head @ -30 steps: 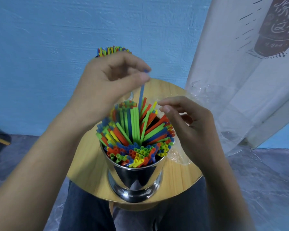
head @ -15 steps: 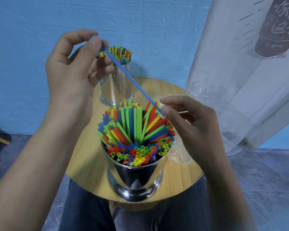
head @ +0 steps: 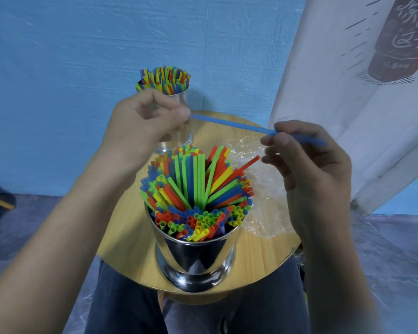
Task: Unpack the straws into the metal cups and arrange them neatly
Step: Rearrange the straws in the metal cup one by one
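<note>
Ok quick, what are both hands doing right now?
Left hand: pinching one end of the blue straw.
Right hand: pinching that straw farther along.

Two metal cups stood there, a near cup (head: 196,259) and a far cup (head: 186,136). Each was packed with straws, the near bundle (head: 196,189) and the far bundle (head: 165,79), far too many to count (four colours, though: red, yellow, green, blue). One red straw (head: 249,163) stuck out beyond the rest. One blue straw (head: 232,124) was out of the cups, pinched by two hands, the left hand (head: 143,126) and the right hand (head: 307,165). There was one round table (head: 130,249), one clear plastic wrapper (head: 263,201) and one hanging cloth (head: 348,92).
</note>
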{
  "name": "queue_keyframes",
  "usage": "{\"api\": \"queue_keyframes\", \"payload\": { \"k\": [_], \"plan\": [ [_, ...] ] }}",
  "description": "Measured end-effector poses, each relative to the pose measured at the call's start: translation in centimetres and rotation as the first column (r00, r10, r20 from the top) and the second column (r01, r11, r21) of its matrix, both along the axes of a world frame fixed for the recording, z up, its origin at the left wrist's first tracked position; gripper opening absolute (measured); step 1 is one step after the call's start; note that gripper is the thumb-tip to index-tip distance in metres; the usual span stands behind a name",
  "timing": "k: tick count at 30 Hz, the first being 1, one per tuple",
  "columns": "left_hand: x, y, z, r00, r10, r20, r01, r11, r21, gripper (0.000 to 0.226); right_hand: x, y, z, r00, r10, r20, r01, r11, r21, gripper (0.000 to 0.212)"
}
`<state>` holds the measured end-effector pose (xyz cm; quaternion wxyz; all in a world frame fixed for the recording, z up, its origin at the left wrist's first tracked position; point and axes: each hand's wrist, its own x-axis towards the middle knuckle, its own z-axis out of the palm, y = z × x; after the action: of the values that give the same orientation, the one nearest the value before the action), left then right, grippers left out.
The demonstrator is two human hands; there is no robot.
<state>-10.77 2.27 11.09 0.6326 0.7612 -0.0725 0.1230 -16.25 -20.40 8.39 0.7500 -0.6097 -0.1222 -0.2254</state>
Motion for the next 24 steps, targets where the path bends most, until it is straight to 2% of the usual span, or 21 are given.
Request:
{"api": "queue_keyframes", "payload": {
  "k": [2, 4, 6, 8, 10, 12, 16, 20, 24],
  "plan": [
    [-0.1, -0.2, 0.0, 0.995, -0.093, -0.031, 0.096, 0.988, 0.120, 0.008, 0.1, -0.3, 0.2, 0.999, -0.046, 0.019, 0.045, 0.996, 0.076, 0.012],
    [-0.4, -0.3, 0.1, 0.975, -0.215, -0.061, 0.223, 0.948, 0.227, 0.020, 0.2, -0.7, 0.3, 0.986, -0.162, 0.044, 0.158, 0.984, 0.087, 0.016],
    [-0.7, -0.4, 0.3, 0.924, -0.354, -0.142, 0.381, 0.864, 0.329, 0.035, 0.2, -1.0, 0.5, 0.961, -0.268, 0.073, 0.263, 0.963, 0.062, 0.025],
    [-0.9, -0.5, 0.5, 0.884, -0.410, -0.225, 0.467, 0.755, 0.460, 0.045, 0.3, -1.1, 0.5, 0.946, -0.306, 0.104, 0.307, 0.952, 0.005, 0.027],
    [-0.9, -0.7, 0.6, 0.881, -0.401, -0.252, 0.473, 0.706, 0.527, 0.042, 0.4, -0.9, 0.4, 0.946, -0.297, 0.129, 0.312, 0.943, -0.114, 0.027],
    [-0.9, -0.8, 0.7, 0.889, -0.387, -0.244, 0.457, 0.711, 0.534, 0.032, 0.4, -0.4, 0.1, 0.959, -0.246, 0.142, 0.276, 0.925, -0.262, 0.025],
    [-0.8, -0.8, 0.5, 0.919, -0.314, -0.238, 0.392, 0.682, 0.617, 0.017, 0.7, 0.7, -0.8, 0.987, -0.150, 0.065, 0.162, 0.843, -0.513, 0.016],
    [-1.0, -0.5, 0.6, 0.944, -0.229, -0.237, 0.330, 0.677, 0.658, 0.019, 0.9, 1.0, -1.3, 0.992, -0.122, -0.029, 0.087, 0.837, -0.540, 0.003],
    [-1.3, -0.8, 1.0, 0.949, -0.195, -0.246, 0.313, 0.641, 0.700, 0.032, 1.1, 1.1, -1.5, 0.995, -0.089, -0.048, 0.046, 0.827, -0.560, 0.013]
  ]
}}
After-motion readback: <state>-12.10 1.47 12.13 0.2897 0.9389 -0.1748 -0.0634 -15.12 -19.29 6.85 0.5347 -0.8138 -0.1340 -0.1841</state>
